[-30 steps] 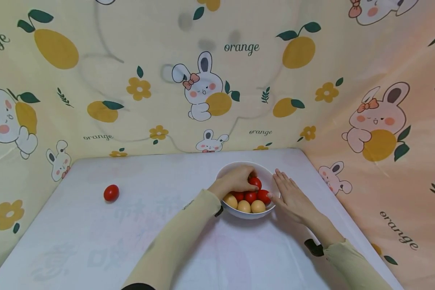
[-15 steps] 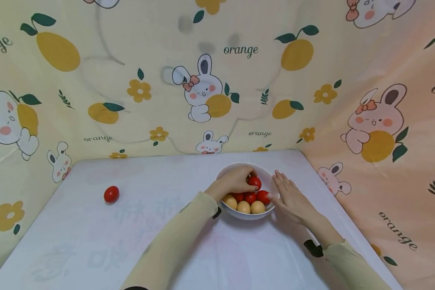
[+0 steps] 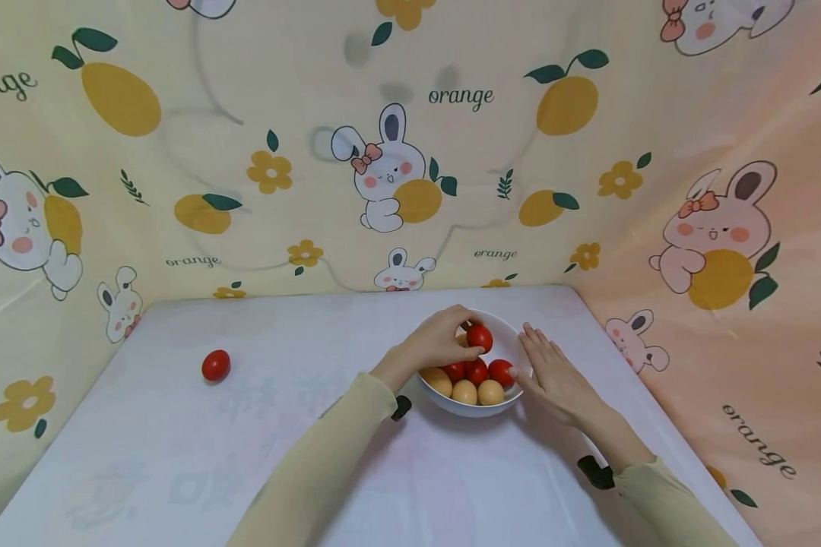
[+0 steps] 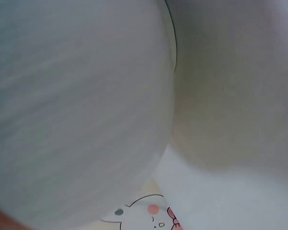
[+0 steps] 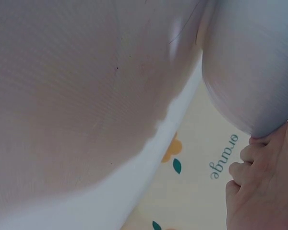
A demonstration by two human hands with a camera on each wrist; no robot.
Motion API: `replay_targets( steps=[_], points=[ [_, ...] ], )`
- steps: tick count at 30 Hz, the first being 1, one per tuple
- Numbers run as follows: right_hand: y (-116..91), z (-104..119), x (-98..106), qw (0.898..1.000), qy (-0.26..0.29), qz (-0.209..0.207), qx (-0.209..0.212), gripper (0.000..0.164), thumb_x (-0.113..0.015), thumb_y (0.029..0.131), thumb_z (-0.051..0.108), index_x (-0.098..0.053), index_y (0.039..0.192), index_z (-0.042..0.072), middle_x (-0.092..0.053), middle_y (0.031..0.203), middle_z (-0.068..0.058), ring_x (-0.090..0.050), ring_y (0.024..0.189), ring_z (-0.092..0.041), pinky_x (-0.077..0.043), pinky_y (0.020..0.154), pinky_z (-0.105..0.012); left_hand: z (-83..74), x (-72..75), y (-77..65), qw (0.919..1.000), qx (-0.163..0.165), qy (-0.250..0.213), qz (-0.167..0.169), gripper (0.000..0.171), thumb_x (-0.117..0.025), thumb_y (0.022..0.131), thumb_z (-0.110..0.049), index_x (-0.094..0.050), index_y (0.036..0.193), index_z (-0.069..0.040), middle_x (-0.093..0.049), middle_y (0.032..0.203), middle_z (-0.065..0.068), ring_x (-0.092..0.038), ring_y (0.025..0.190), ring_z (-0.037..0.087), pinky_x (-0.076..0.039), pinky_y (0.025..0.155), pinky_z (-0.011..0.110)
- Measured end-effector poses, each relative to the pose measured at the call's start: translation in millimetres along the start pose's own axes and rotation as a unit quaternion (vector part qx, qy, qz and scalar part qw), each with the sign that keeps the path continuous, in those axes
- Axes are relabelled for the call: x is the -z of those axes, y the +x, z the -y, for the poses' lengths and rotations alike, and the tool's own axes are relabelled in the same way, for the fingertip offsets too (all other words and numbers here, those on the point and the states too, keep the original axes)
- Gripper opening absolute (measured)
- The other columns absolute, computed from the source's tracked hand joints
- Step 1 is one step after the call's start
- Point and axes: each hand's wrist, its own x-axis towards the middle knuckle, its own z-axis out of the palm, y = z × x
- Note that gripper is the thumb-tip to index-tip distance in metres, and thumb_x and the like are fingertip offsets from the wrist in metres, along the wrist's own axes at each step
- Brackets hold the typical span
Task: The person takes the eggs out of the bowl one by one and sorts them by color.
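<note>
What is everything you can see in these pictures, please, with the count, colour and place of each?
Bowl: 1, white, on the table right of centre
Egg-shaped pieces in the bowl: 3 visible, red, in the middle
Egg-shaped pieces at the bowl's front: at least 3, tan
Held piece: 1, red, in the left hand at the bowl
Loose piece: 1, red, on the table's left side
Table: 1, white, below everything
Patterned cloth: cream to peach, around the table
Black straps: 2, near the cuffs
Sleeves: 2, beige, on the arms
Left hand: 1, pinching the held piece
Right hand: 1, against the bowl's right side
</note>
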Motion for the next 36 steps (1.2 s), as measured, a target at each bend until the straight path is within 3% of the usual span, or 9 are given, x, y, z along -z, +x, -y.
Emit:
replay_targets(
  steps=[5, 11, 13, 20, 26, 36],
  points=[
    [1.5, 2.2, 1.3, 1.000, 0.001, 0.003, -0.003, 0.082, -0.044, 0.108, 0.053, -0.022, 0.162, -0.004, -0.012, 0.172, -0.021, -0.012, 0.157, -0.044, -0.014, 0.125, -0.061, 4.5, 11.2, -13.6, 0.9994, -0.013, -0.026, -0.019, 0.050, -0.079, 0.093, -0.027, -0.064, 0.137, -0.010, -0.062, 0.131, 0.003, -0.060, 0.121, 0.025, -0.055, 0.097, 0.028],
    [1.7, 3.2, 2.3, 1.000, 0.001, 0.003, -0.010, 0.083, -0.044, 0.107, 0.054, -0.022, 0.162, -0.005, -0.013, 0.172, -0.022, -0.012, 0.157, -0.045, -0.014, 0.125, -0.061, 14.9, 28.7, -33.3, 0.9982, -0.010, -0.040, -0.043, 0.050, -0.078, 0.093, -0.021, -0.063, 0.138, -0.007, -0.062, 0.133, 0.005, -0.058, 0.121, 0.023, -0.054, 0.103, 0.041],
    [1.1, 2.8, 2.7, 1.000, 0.001, 0.003, -0.012, 0.083, -0.044, 0.107, 0.054, -0.022, 0.162, -0.005, -0.012, 0.172, -0.022, -0.012, 0.157, -0.045, -0.014, 0.125, -0.061, 17.9, 35.6, -39.9, 0.9978, -0.013, -0.034, -0.055, 0.049, -0.078, 0.092, -0.019, -0.063, 0.137, -0.007, -0.062, 0.133, 0.006, -0.059, 0.121, 0.023, -0.052, 0.106, 0.044],
    [-0.2, 1.8, 2.5, 1.000, 0.005, 0.006, -0.009, 0.082, -0.044, 0.108, 0.052, -0.021, 0.162, -0.005, -0.012, 0.172, -0.023, -0.011, 0.157, -0.046, -0.013, 0.125, -0.061, 32.8, 57.3, -62.9, 0.9955, -0.026, 0.012, -0.090, 0.048, -0.080, 0.090, -0.017, -0.065, 0.134, -0.006, -0.063, 0.132, 0.005, -0.061, 0.119, 0.020, -0.051, 0.106, 0.034],
    [-0.8, 2.7, 2.4, 1.000, 0.010, 0.012, -0.012, 0.083, -0.045, 0.107, 0.052, -0.020, 0.163, -0.004, -0.011, 0.172, -0.022, -0.011, 0.157, -0.046, -0.013, 0.125, -0.062, 46.5, 74.5, -83.2, 0.9940, -0.009, 0.039, -0.101, 0.050, -0.081, 0.089, -0.017, -0.065, 0.134, -0.005, -0.061, 0.136, 0.008, -0.059, 0.125, 0.025, -0.051, 0.107, 0.040],
    [-0.8, 4.4, 3.1, 1.000, 0.018, 0.015, -0.015, 0.082, -0.045, 0.108, 0.051, -0.018, 0.163, -0.003, -0.010, 0.172, -0.022, -0.010, 0.157, -0.046, -0.012, 0.125, -0.061, 79.4, 102.6, -117.6, 0.9912, 0.011, 0.053, -0.121, 0.049, -0.083, 0.085, -0.013, -0.064, 0.129, 0.000, -0.061, 0.132, 0.011, -0.062, 0.118, 0.029, -0.052, 0.104, 0.043]
  ],
)
